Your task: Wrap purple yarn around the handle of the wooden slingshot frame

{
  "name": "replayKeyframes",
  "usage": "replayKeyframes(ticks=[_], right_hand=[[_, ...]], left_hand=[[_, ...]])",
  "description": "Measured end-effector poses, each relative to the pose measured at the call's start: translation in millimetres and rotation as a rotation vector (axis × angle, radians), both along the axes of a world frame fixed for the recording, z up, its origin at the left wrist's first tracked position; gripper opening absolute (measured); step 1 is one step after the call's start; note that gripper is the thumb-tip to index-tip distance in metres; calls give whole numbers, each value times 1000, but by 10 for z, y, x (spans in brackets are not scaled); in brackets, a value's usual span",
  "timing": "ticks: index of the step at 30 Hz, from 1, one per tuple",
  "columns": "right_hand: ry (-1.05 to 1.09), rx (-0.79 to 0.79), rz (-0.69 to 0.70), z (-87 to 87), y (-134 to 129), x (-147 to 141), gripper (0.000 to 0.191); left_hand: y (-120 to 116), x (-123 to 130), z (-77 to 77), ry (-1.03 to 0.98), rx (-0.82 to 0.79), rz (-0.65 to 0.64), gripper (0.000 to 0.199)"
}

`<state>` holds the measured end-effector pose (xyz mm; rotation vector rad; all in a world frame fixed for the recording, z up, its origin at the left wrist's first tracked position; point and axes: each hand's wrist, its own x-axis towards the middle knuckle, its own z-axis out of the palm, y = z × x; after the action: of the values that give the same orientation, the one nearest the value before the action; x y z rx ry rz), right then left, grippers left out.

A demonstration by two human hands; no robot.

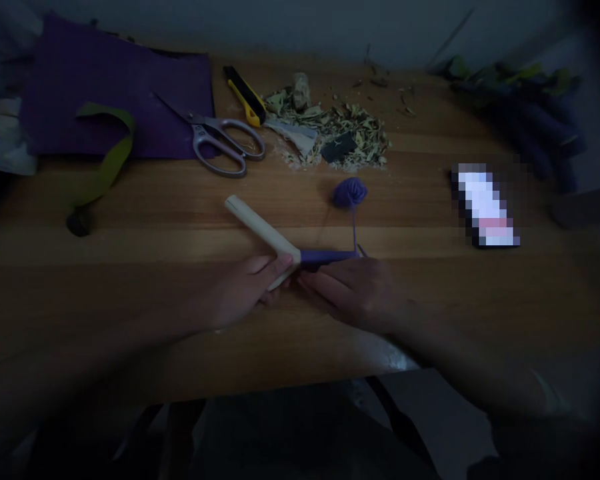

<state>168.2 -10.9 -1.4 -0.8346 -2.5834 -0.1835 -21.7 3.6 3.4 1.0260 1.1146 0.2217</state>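
Note:
A peeled wooden slingshot frame (263, 227), shaped like a Y, lies between my hands just above the table. Purple yarn (325, 257) covers its handle in close turns. My left hand (243, 287) pinches the frame at the fork, thumb on top, partly hiding the nearer prong. Closed around the handle's near side is my right hand (370, 293), its fingertips partly hidden beneath. From the handle's right end a strand runs up to a small purple yarn ball (350, 192) on the table, and a short loose end sticks out there.
Scissors (220, 143) rest partly on a purple sheet (120, 93), with a green strip (115, 160) nearby. A yellow utility knife (247, 100) lies beside a pile of wood shavings (360, 130). At right are a lit phone (487, 207) and a dark purple-green bundle (535, 110).

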Motion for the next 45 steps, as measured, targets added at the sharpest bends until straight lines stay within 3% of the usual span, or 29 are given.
replayKeyframes(ticks=[5, 14, 17, 22, 28, 30, 35, 38, 40, 45], right_hand=[[-4, -108, -115, -73, -55, -43, 16], [-79, -266, -359, -70, -87, -65, 25], [-149, -333, -348, -60, -74, -86, 26], [-189, -445, -215, -66, -89, -106, 29], [-166, -404, -116, -53, -105, -103, 28], [-158, -390, -191, -27, -76, -98, 27], [-24, -476, -546, 58, 61, -44, 36], [97, -513, -633, 80, 120, 3, 37], [155, -557, -586, 82, 130, 18, 36], [249, -748, -298, 56, 77, -32, 31]], left_hand=[[23, 5, -19, -26, -47, 71, 41], [36, -22, -22, -115, -30, 109, 39], [5, -10, -44, -97, -11, 156, 38], [-40, 34, -30, -20, 42, 231, 36], [-21, 25, -21, 120, 159, 228, 45], [6, 4, -45, 181, 186, 252, 46], [74, -50, -96, 168, 186, 339, 45], [86, -60, -86, 137, 195, 330, 44], [80, -55, -74, 144, 200, 329, 43], [38, -21, -41, 199, 252, 302, 44]])
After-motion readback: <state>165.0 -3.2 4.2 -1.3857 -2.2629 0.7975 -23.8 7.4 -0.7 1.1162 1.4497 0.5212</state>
